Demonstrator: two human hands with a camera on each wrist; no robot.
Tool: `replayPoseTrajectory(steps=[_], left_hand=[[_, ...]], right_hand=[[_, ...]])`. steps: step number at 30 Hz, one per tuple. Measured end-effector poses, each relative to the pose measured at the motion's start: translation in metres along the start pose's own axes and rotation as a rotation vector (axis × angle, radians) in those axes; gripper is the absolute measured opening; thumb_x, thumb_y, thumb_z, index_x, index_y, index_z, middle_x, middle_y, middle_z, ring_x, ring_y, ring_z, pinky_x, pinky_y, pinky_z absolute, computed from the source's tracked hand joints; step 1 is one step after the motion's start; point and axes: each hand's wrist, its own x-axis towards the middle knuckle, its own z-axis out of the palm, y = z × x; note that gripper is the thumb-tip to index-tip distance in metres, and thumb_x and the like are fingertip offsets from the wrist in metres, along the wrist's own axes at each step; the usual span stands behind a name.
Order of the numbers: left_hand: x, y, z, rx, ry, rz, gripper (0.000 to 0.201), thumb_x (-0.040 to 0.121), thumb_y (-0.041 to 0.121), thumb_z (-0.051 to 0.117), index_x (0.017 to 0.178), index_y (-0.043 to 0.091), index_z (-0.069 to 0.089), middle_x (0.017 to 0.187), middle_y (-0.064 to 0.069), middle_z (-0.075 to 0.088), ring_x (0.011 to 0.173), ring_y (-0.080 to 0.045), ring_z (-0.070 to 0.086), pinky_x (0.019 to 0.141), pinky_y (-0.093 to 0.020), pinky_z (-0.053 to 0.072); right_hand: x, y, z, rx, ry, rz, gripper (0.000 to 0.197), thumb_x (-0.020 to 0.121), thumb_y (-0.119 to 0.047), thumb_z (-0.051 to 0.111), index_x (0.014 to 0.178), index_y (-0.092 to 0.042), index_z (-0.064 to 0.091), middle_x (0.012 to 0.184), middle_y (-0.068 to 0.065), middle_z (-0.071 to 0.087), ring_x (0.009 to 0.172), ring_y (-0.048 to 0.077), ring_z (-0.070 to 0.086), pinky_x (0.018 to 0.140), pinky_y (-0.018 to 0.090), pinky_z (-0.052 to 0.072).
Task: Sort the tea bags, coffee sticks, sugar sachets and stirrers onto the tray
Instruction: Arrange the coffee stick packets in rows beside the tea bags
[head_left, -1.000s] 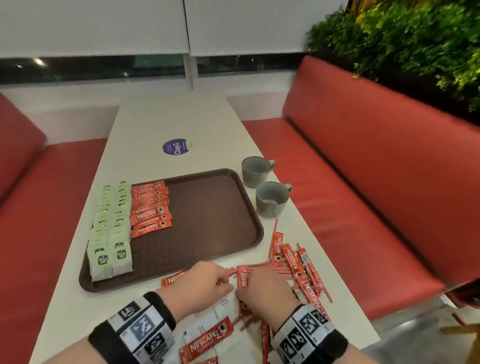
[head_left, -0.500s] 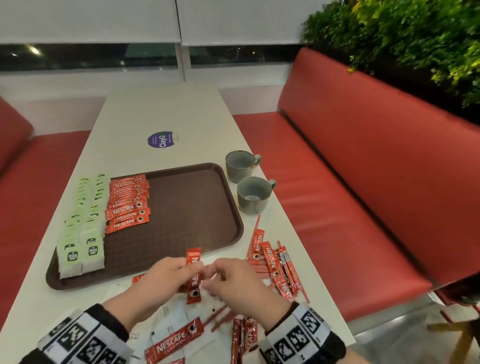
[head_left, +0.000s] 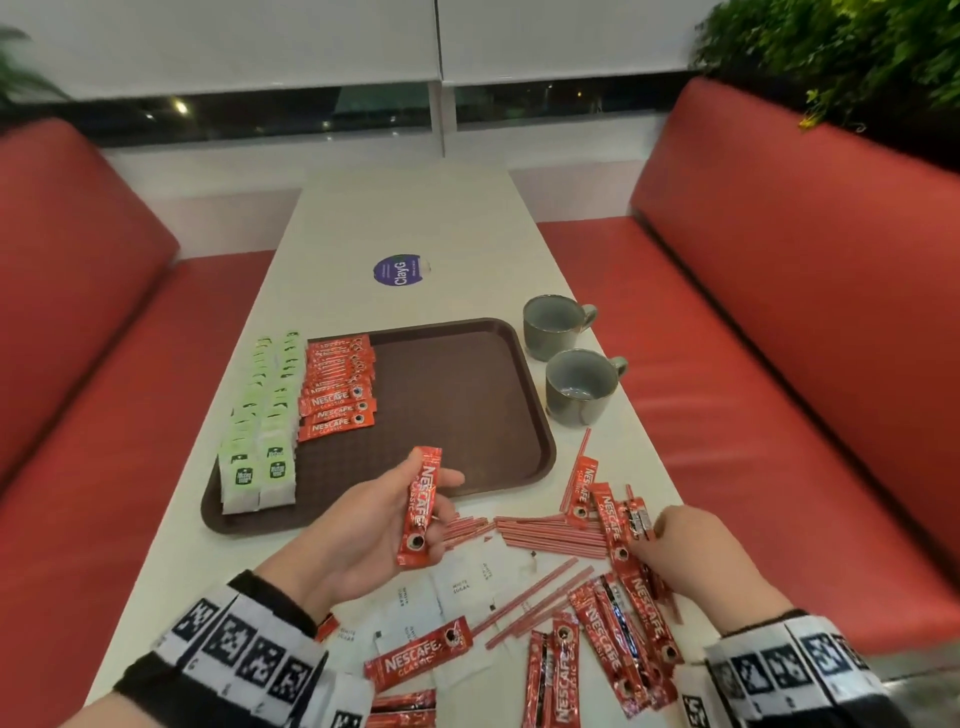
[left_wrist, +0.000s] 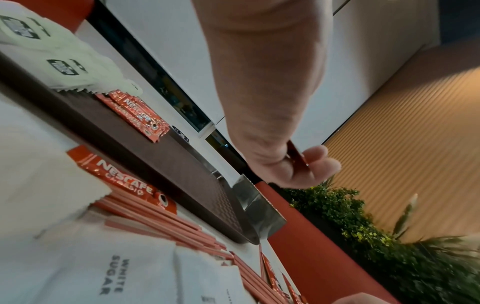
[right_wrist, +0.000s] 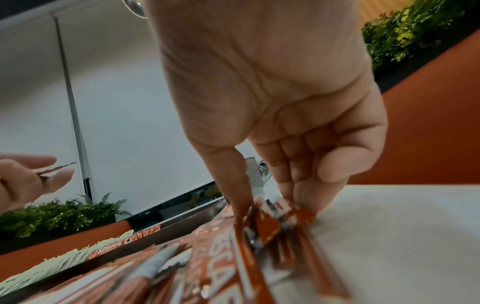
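Note:
My left hand (head_left: 374, 525) is palm up over the near rim of the brown tray (head_left: 467, 395) and grips one red coffee stick (head_left: 421, 506); the stick's edge (left_wrist: 298, 156) shows between its fingers. On the tray's left side lie two rows of green tea bags (head_left: 260, 431) and a row of coffee sticks (head_left: 337, 389). My right hand (head_left: 691, 551) is down on the loose coffee sticks (head_left: 613, 530) at the right, thumb and fingers pinching some of these coffee sticks (right_wrist: 270, 222). Pink stirrers (head_left: 545, 532) and white sugar sachets (head_left: 467, 582) lie between my hands.
Two grey mugs (head_left: 556, 325) (head_left: 582, 387) stand right of the tray. A purple sticker (head_left: 397, 270) is on the white table (head_left: 405, 208) farther back. Red benches (head_left: 779, 364) flank the table, whose right edge is close to the stick pile.
Both hands were together on one coffee stick. Now the left hand holds it alone, palm up, nearer the tray, and the right hand has moved right onto the pile.

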Motion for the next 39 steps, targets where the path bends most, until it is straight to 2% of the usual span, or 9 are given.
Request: replayPoseTrajectory(steps=[7,14,19,23,26,29,31,34,39], left_hand=[[-0.003,-0.001,0.01,0.047,-0.054,-0.005,0.052,0.096,0.044,0.04,0.118,0.001,0.059,0.074,-0.01,0.059,0.057,-0.016,0.051,0.053,-0.029,0.047],[-0.002,-0.009,0.011,0.153,-0.045,0.021,0.04,0.093,0.033,0.052,0.117,0.002,0.06,0.073,-0.01,0.06,0.055,-0.014,0.047,0.053,-0.028,0.045],[-0.005,-0.007,0.02,0.253,-0.106,0.047,0.046,0.081,0.035,0.063,0.116,0.005,0.059,0.074,-0.005,0.059,0.058,-0.011,0.043,0.055,-0.026,0.042],[-0.011,-0.001,0.033,0.323,-0.217,0.131,0.045,0.076,0.035,0.067,0.108,0.004,0.058,0.07,0.0,0.056,0.055,-0.009,0.04,0.054,-0.022,0.037],[-0.014,0.006,0.043,0.271,-0.261,0.141,0.041,0.082,0.04,0.057,0.101,0.003,0.059,0.073,-0.003,0.056,0.054,-0.009,0.038,0.051,-0.02,0.035],[-0.019,0.011,0.045,0.148,-0.366,0.04,0.047,0.086,0.048,0.054,0.098,0.004,0.062,0.074,-0.006,0.057,0.054,-0.009,0.039,0.046,-0.017,0.035],[-0.023,0.013,0.042,0.134,-0.449,0.006,0.035,0.086,0.045,0.06,0.091,0.011,0.068,0.076,-0.004,0.056,0.06,-0.009,0.041,0.047,-0.015,0.036],[-0.026,0.012,0.038,0.215,-0.508,0.021,0.024,0.085,0.03,0.062,0.103,0.013,0.063,0.079,-0.002,0.053,0.065,-0.009,0.043,0.049,-0.015,0.035],[-0.027,0.004,0.026,0.277,-0.491,0.026,0.018,0.083,0.018,0.064,0.097,0.009,0.057,0.072,-0.001,0.054,0.057,-0.007,0.045,0.048,-0.014,0.035]], right_hand=[[0.0,-0.003,0.002,0.01,-0.002,-0.015,0.02,0.089,-0.021,0.052,0.07,-0.022,0.044,0.071,-0.006,0.051,0.068,0.015,0.053,0.049,0.023,0.033],[-0.011,0.006,-0.016,0.565,-0.047,-0.114,0.011,0.089,-0.014,0.063,0.081,-0.006,0.061,0.08,0.012,0.068,0.068,0.02,0.06,0.057,0.027,0.041],[-0.028,-0.008,-0.036,1.039,-0.218,-0.269,0.018,0.091,-0.006,0.058,0.095,0.011,0.057,0.085,0.023,0.069,0.069,0.02,0.056,0.06,0.026,0.039],[-0.048,-0.034,-0.051,1.225,-0.333,-0.418,0.006,0.09,-0.002,0.057,0.092,0.002,0.061,0.078,0.015,0.065,0.061,0.015,0.055,0.059,0.025,0.043],[-0.061,-0.054,-0.046,1.005,0.023,-0.628,0.002,0.087,-0.006,0.065,0.085,-0.006,0.065,0.079,0.017,0.063,0.071,0.021,0.057,0.071,0.04,0.046],[-0.068,-0.068,-0.039,0.491,0.656,-1.034,0.008,0.089,-0.014,0.06,0.09,-0.02,0.065,0.088,-0.008,0.069,0.083,0.012,0.06,0.076,0.026,0.042],[-0.067,-0.069,-0.032,0.344,0.843,-1.225,0.011,0.096,-0.018,0.05,0.098,-0.021,0.061,0.097,-0.008,0.067,0.087,0.015,0.056,0.077,0.029,0.04],[-0.07,-0.073,-0.02,0.384,0.931,-1.269,0.011,0.097,-0.019,0.052,0.102,-0.017,0.061,0.102,-0.004,0.057,0.086,0.02,0.054,0.073,0.033,0.045],[-0.077,-0.076,-0.008,0.43,0.707,-1.261,0.018,0.088,-0.011,0.057,0.105,-0.014,0.065,0.104,-0.005,0.057,0.091,0.011,0.058,0.08,0.017,0.048]])
